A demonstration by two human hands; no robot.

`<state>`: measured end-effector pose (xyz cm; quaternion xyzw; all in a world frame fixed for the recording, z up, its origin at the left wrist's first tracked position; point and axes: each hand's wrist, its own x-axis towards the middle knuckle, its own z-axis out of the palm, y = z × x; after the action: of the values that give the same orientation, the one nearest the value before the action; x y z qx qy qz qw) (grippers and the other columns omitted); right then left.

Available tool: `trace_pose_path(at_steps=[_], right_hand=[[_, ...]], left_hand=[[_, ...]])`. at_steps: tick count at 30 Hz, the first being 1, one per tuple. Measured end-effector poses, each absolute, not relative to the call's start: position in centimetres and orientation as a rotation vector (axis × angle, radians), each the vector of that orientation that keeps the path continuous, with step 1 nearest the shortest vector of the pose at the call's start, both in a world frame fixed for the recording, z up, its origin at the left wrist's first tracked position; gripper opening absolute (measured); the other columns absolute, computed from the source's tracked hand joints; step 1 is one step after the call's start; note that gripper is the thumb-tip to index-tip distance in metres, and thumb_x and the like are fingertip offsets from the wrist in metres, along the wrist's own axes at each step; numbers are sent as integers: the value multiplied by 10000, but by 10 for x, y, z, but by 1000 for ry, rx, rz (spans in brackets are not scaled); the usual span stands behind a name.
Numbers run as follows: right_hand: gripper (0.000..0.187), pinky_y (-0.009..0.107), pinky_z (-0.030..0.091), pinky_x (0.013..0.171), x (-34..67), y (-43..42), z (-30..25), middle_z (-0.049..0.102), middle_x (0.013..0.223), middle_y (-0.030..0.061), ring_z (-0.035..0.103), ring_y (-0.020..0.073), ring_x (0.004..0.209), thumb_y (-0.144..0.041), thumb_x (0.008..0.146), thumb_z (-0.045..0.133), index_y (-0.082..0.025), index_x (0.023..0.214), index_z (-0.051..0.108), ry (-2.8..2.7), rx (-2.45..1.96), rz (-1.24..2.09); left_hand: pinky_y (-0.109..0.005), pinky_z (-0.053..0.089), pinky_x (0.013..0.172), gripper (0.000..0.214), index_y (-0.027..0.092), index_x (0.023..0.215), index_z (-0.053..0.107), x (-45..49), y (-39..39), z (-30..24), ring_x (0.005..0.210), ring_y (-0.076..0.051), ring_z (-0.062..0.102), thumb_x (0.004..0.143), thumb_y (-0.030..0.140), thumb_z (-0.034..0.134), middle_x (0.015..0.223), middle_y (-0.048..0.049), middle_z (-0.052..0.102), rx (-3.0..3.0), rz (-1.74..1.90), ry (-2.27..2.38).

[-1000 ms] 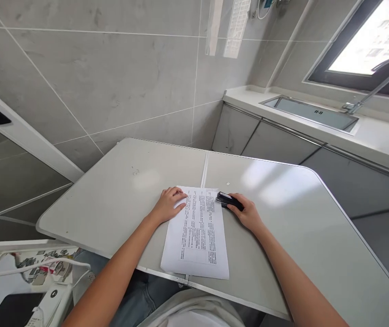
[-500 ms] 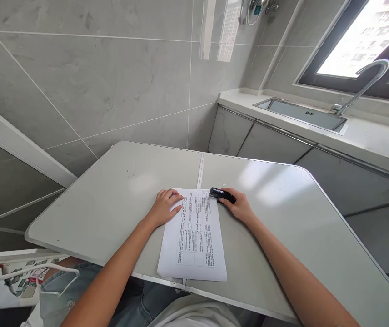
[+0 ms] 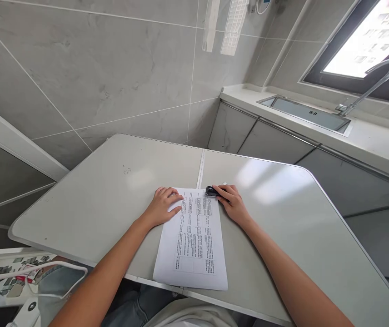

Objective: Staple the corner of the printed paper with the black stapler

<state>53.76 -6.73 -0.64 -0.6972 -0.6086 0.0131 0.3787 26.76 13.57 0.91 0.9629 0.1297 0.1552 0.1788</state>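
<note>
- Since half a second ago, your black stapler [image 3: 210,191] has slid leftward, its nose now further over the paper's far right corner; your right hand [image 3: 234,202] has gone with it, fingers now laid along its top.
- Nearest you: faded denim trousers [image 3: 121,313], soft and creased; to their left, a smooth white cable [image 3: 56,263] bends in a loop.
- Printed paper [image 3: 194,247]: thin, white, matte, rectangular; dense lines run lengthwise, with a ruled box towards your end. It lies flat across the seam of the table [image 3: 88,195], a glossy pale top with rounded corners and a metal edge strip.
- Left hand [image 3: 163,206]: palm down on the paper's far left edge, fingers slightly bent, thumb spread away from them; it grasps nothing. Forearm slants inward.
- Right hand: clamped on the stapler, fingers above, thumb on your side; forearm angles in from the lower right. You cannot tell whether paper sits inside the stapler's mouth.
- Beyond: grey marbled cabinets [image 3: 269,136], a brushed-looking metal sink [image 3: 296,109], a curved chrome tap [image 3: 380,81], polished grey wall tiles [image 3: 129,68].
</note>
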Motion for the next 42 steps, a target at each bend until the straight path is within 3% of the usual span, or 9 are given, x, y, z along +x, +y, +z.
trace_pose_path(at_steps=[42], right_hand=[[493,496,446,960,530,-64,1,652,1228,62,542,282,1103,-213,1030,418,-408,1456,570,-1649,-1928,-3]], left_hand=[[-587,258,1184,294,304,1236,668,268,136,9,1143,-269,565,951,345,607,1240,-70,596,2712,410,375]])
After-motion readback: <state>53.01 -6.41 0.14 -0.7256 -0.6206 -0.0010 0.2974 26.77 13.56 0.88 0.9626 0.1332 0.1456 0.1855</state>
